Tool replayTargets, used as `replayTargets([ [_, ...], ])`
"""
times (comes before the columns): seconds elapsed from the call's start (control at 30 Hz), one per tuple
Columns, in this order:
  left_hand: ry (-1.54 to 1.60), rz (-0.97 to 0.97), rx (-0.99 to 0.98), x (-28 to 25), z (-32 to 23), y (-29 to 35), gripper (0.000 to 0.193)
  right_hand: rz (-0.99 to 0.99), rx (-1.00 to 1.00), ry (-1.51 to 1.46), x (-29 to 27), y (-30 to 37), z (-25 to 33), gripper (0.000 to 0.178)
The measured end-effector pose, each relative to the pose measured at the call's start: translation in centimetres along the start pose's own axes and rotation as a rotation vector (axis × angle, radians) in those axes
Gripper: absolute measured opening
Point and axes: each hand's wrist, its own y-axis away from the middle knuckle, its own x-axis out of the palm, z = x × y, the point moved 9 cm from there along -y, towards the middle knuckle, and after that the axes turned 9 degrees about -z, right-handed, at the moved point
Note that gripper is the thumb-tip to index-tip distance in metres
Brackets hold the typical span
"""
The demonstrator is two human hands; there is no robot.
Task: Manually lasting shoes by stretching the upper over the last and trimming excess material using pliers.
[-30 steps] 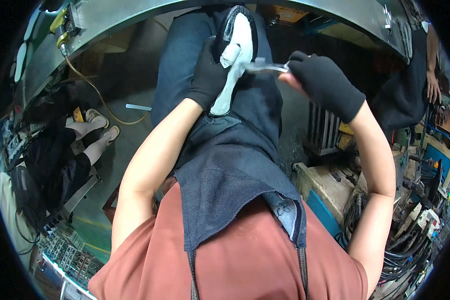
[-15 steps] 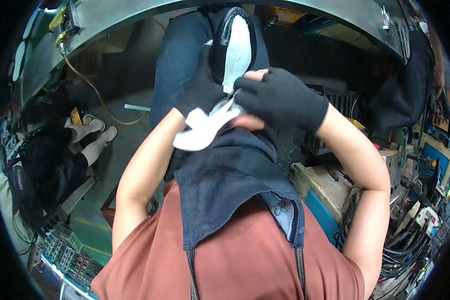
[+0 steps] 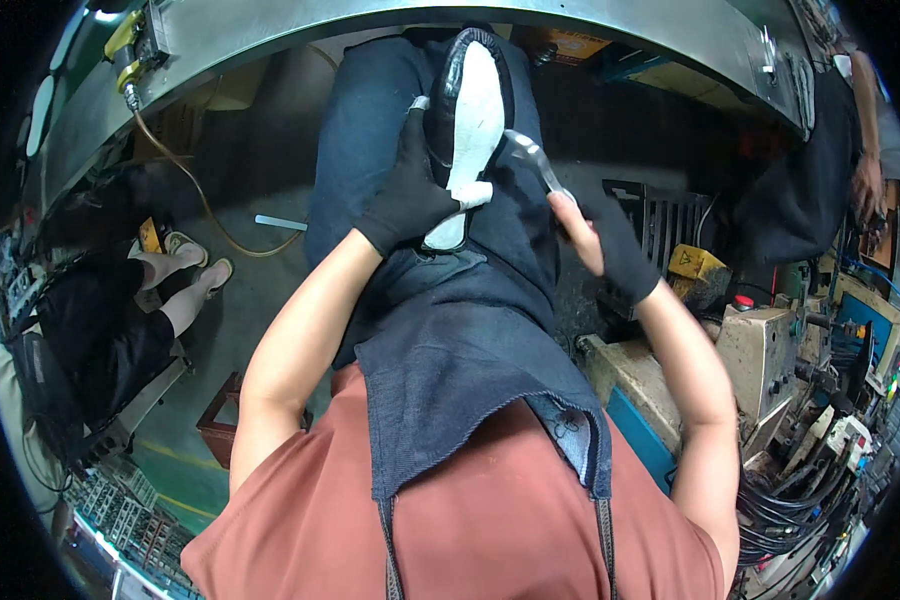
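On my lap lies a black shoe upper (image 3: 501, 82), its underside turned up with a long white insole board (image 3: 478, 105) along it. My left hand (image 3: 410, 190), in a black fingerless glove, grips the shoe's left side near the waist. A curled white piece (image 3: 473, 194) sits across the narrow middle, beside those fingers. Farther right, apart from the shoe, my gloved right hand (image 3: 610, 245) is closed on a shiny curved metal hand tool (image 3: 532, 155). The tool's head points toward the shoe's right edge; its exact kind is unclear.
A metal bench edge (image 3: 450, 15) curves across the far side. An air hose (image 3: 175, 170) hangs at left, near a seated person's legs (image 3: 175, 290). At right stand a machine (image 3: 755, 345), a yellow box (image 3: 695, 265), cables (image 3: 785, 510) and another person's hand (image 3: 867, 190).
My right hand has moved right, off the shoe, and now shows the metal tool. The large white piece between my hands is no longer spread there; the shoe's near end shows.
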Motion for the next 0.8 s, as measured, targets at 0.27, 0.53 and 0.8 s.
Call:
replayTargets([
  [0.27,-0.070,-0.022,-0.103,1.9,3.1,0.4,0.116,-0.084,-0.030,-0.448,-2.1,-1.0,7.4,0.037],
  [0.53,-0.304,-0.188,-0.004,0.7,-2.0,-0.5,0.114,-0.150,-0.062,-0.268,-4.4,-3.5,7.1,0.043],
  [0.8,-0.252,-0.227,0.003,-0.5,-2.7,-0.1,0.112,-0.174,0.167,-0.578,-2.5,-5.7,4.9,0.058],
])
